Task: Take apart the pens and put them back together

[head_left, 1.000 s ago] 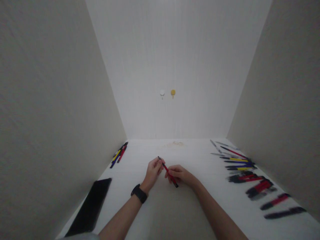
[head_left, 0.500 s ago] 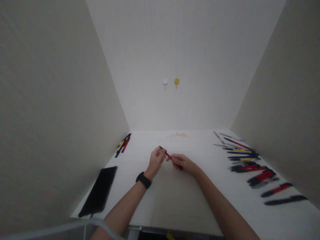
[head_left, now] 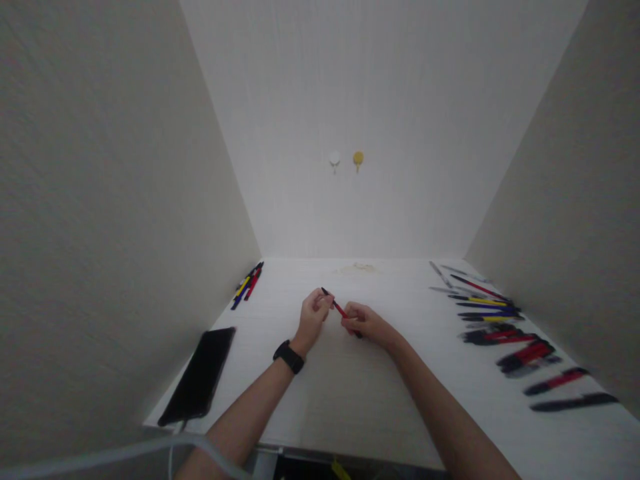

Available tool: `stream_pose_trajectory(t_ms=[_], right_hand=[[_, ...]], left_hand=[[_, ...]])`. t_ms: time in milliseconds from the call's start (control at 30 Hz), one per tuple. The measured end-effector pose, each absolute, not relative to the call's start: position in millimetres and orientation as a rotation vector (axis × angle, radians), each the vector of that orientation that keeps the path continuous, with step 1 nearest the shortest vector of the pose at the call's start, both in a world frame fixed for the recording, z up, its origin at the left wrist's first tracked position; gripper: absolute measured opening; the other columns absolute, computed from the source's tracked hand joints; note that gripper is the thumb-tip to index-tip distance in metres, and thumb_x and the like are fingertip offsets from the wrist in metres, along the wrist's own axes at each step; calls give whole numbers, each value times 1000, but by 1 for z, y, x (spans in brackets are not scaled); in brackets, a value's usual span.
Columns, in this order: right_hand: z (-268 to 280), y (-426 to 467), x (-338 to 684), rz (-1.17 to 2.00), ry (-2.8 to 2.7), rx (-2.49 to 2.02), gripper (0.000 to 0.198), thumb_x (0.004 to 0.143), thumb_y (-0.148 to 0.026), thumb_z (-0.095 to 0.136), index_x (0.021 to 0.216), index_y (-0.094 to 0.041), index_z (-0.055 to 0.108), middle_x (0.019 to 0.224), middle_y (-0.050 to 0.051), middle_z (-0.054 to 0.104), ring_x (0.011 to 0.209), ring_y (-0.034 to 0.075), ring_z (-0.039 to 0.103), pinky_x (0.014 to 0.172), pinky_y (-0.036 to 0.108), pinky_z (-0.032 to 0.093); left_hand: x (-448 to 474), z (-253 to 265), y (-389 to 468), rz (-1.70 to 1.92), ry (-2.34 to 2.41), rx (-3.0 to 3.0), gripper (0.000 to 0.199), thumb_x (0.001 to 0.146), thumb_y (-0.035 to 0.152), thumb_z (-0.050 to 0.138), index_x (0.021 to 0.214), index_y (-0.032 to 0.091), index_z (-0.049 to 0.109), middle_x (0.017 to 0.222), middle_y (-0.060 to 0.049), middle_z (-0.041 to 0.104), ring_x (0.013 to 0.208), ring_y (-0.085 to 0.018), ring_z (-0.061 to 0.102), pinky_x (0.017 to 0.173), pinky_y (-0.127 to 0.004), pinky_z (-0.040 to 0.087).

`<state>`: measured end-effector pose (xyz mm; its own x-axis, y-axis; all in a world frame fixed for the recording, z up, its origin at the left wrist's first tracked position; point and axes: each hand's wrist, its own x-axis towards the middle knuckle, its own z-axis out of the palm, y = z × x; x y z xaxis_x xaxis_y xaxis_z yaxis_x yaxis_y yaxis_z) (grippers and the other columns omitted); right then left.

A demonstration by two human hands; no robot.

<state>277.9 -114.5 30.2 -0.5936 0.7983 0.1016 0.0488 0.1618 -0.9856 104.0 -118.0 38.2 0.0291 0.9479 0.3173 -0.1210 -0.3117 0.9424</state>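
Note:
A slim red pen (head_left: pixel 340 309) with black ends is held between my two hands above the middle of the white table. My left hand (head_left: pixel 313 311), with a black watch on its wrist, pinches the pen near its upper black end. Around the lower part of the pen, my right hand (head_left: pixel 367 322) is closed, and the black end pokes out below its fingers. The pen slants from upper left to lower right.
Several pens and markers (head_left: pixel 485 313) lie along the table's right side, by the wall. A small bundle of pens (head_left: pixel 247 285) is at the far left. Nearer on the left lies a black tablet (head_left: pixel 199 377) with a white cable (head_left: pixel 150 445). Two hooks (head_left: pixel 358 159) are on the back wall.
My right hand's fingers have drawn slightly back from my left hand along the pen, showing more of its red middle. The view has shifted slightly.

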Motion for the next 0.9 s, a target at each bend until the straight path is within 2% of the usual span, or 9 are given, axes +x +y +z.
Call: stream_pose_trajectory(t_ms=[100,200,300,433,567,633,733,800,900], right_hand=[[32,-115,278,1416,-1859,-781,39,84,-53,52,91,-15,60,63,-4,49,52,7,42,49,21,32],[33,-115,277,1384,-1874,-832,40,84,-54,52,87,-15,62,64,-3,49,53,8,43,50,21,33],[31,-117,276,1389,-1837,-895,35,79,-51,59,81,-16,57,62,-4,49,51,7,42,47,20,32],[31,-120,275,1366,-1782,-957,34,71,-44,70,73,-20,46,55,-9,42,45,6,37,42,19,24],[35,-122,275,1363,-1783,-924,30,72,-40,69,72,-19,47,57,-8,42,45,5,35,43,18,24],[36,-122,275,1392,-1796,-866,26,75,-38,66,76,-18,50,60,-7,47,48,6,39,45,19,28],[33,-121,275,1449,-1847,-785,25,79,-36,61,95,-17,55,64,-4,56,50,7,44,46,19,31],[31,-121,277,1482,-1874,-775,32,80,-35,58,107,-17,54,64,-3,58,48,7,43,45,19,31],[31,-121,278,1510,-1891,-772,36,80,-32,56,113,-18,53,58,-6,55,46,7,41,45,18,30]], left_hand=[[104,39,-119,1482,936,1366,30,80,46,61,82,16,55,52,8,34,45,-5,29,43,-19,20],[104,39,-120,1478,948,1360,31,80,46,62,83,16,56,51,9,32,45,-5,28,43,-19,19],[104,37,-119,1471,949,1364,32,79,47,63,82,16,56,52,8,33,45,-5,29,43,-19,19],[103,36,-117,1520,957,1342,31,80,46,62,81,17,53,52,8,33,45,-5,29,43,-19,19],[103,39,-117,1576,930,1292,31,83,47,57,80,17,52,58,6,41,45,-5,33,43,-19,24],[104,40,-117,1616,892,1243,30,84,47,56,81,17,51,68,3,49,45,-4,34,42,-19,25],[103,40,-116,1683,855,1162,29,85,46,56,81,17,49,79,2,52,46,-2,35,41,-18,25],[102,39,-114,1731,855,1101,29,85,45,56,81,17,48,79,2,51,46,-2,35,40,-18,25],[100,38,-111,1806,871,1017,30,84,45,58,79,17,47,76,3,50,45,-2,35,40,-17,25]])
